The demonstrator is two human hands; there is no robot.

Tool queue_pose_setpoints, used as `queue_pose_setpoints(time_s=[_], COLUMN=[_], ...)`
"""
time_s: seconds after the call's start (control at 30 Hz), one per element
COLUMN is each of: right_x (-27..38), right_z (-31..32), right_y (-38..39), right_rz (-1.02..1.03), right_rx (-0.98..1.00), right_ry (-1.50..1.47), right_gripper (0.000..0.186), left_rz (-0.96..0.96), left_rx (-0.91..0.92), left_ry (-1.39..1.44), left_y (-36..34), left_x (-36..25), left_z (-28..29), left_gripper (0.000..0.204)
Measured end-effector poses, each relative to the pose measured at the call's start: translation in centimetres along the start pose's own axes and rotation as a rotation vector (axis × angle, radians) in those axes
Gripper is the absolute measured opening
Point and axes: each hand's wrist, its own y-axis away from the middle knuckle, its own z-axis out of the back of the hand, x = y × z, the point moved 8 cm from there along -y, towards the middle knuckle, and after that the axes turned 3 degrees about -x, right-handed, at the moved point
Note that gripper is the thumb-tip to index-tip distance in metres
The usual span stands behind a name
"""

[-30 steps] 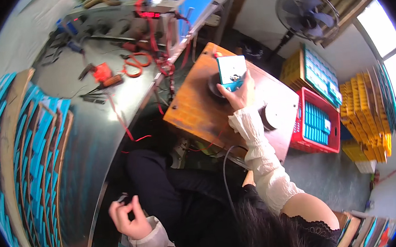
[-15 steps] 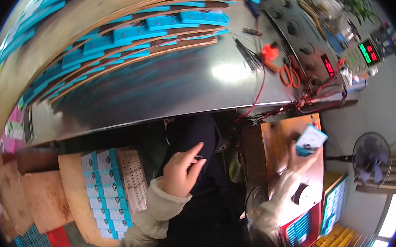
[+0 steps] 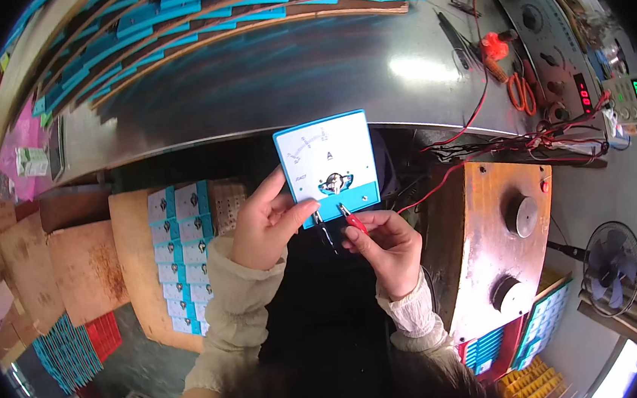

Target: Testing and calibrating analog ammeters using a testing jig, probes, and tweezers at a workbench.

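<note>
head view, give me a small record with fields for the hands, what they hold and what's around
left hand: holds panel meter, thumb at its lower left
right hand: pinches red clip
meter: white face, blue lower strip
black clip: at meter's lower edge, near left thumb
right side: box with two round knobs; fan
far side: metal worktable

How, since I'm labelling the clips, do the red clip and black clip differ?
The red clip has a red sleeve; the black clip a black one. The right hand pinches the red clip; the black clip lies left of it, nearer the left hand's thumb. Both have metal tips at the meter's blue strip.
</note>
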Motion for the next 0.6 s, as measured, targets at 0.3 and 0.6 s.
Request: queue_pose_setpoints(time_s=[0.3,0.6], right_x=[1.1,1.6], right_z=[1.3,2.1], right_y=[0.9,1.2], right_rz=[0.109,0.103], right_rx=[-0.057,-0.062], right_ry=[0.172,0.246], right_gripper=[0.019,0.019], left_rz=[-0.049,-0.026], left_rx=[0.032,0.029], left_ry=[0.052,0.039], left_y=[-0.3,-0.2], left_x=[-0.9,-0.3], left_z=[-1.6,-2.2], left_gripper=[0.061,0.063])
